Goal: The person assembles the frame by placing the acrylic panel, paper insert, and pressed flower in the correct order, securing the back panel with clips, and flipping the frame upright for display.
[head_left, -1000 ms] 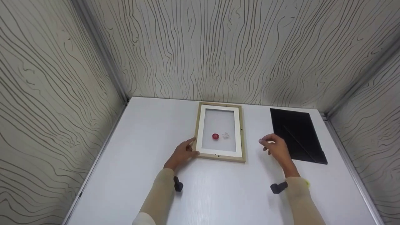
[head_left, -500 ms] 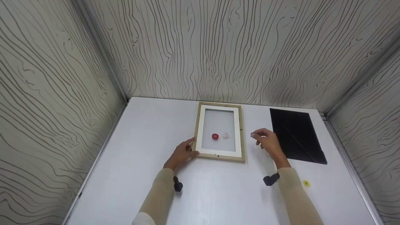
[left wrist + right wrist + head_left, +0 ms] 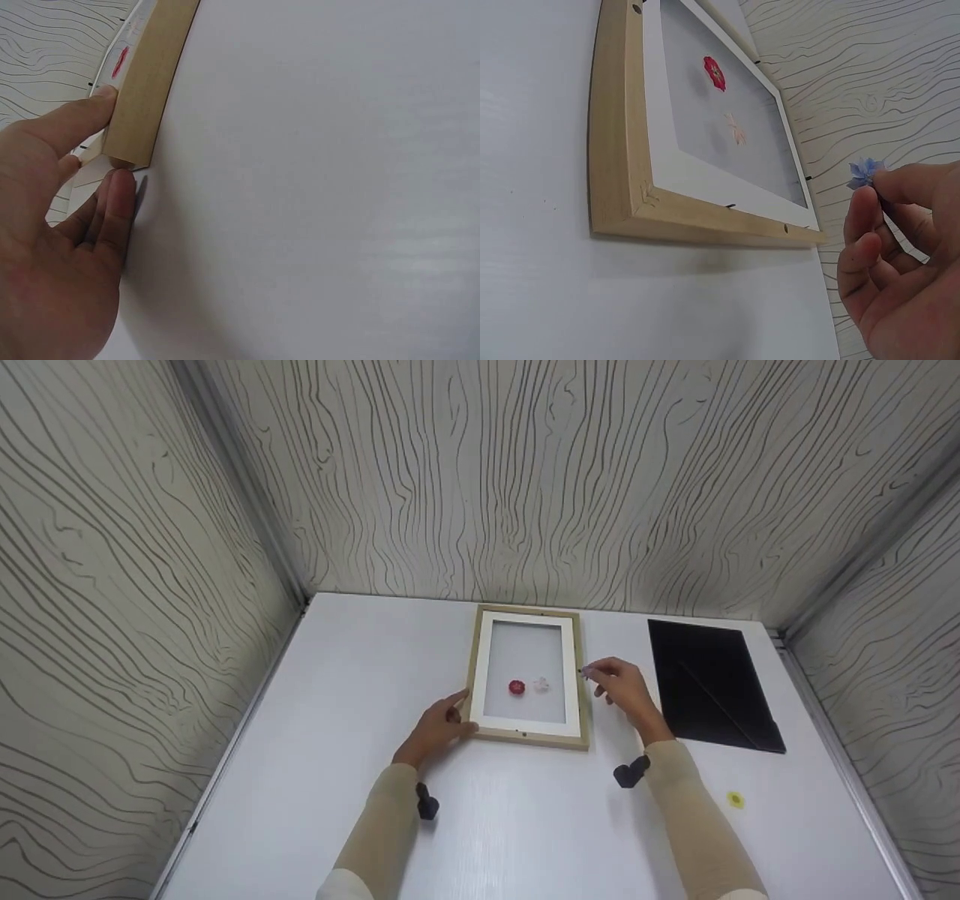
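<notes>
A light wooden picture frame (image 3: 551, 742) with a white mat lies on the table. My left hand (image 3: 433, 731) holds its lower left corner, thumb and fingers on either side of the wood in the left wrist view. Between thumb and index finger, my right hand (image 3: 624, 691) pinches a small blue flower (image 3: 864, 172) just off the frame's right edge. Inside the mat opening are a red flower (image 3: 517, 688) and, to its right, a pale pinkish-white flower (image 3: 541, 685).
A black backing board (image 3: 716, 682) with a stand flap lies on the white table (image 3: 360, 660), right of the frame. Nearer the front right is a small yellow flower (image 3: 736, 799). Patterned wall panels (image 3: 480, 472) rise behind and at both sides.
My right hand has moved left and slightly away from me with the blue flower, up to the frame's right edge. The yellow flower has come out from behind the right sleeve. My left hand stays put.
</notes>
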### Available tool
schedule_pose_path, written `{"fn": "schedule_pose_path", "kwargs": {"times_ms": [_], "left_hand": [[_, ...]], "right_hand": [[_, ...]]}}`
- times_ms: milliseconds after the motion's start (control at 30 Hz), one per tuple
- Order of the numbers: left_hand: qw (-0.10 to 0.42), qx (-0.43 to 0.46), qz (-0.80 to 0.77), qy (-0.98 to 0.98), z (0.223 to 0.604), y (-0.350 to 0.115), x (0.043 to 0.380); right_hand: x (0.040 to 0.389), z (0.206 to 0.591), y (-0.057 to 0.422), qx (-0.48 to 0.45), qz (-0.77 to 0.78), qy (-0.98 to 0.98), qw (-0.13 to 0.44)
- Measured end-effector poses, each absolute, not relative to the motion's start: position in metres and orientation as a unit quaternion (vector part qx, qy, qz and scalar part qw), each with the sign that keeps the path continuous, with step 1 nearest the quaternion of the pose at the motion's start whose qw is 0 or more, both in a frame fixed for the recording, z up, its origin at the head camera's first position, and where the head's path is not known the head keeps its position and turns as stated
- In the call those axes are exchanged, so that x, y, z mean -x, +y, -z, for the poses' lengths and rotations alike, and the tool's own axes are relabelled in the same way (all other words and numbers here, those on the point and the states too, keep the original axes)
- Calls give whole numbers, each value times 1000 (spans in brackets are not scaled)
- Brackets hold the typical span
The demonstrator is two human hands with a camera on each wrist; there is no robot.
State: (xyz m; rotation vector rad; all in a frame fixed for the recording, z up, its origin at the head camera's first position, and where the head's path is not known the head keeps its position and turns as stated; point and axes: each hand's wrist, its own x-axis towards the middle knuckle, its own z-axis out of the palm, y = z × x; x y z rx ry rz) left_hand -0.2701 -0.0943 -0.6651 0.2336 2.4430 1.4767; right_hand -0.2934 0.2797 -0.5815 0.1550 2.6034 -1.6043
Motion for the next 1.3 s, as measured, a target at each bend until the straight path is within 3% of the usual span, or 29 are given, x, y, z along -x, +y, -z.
{"fn": "schedule_pose_path", "kwargs": {"times_ms": [1300], "left_hand": [[144, -61, -540, 827, 660, -93, 264]], "right_hand": [[335, 598, 205, -86, 549, 828, 77]]}}
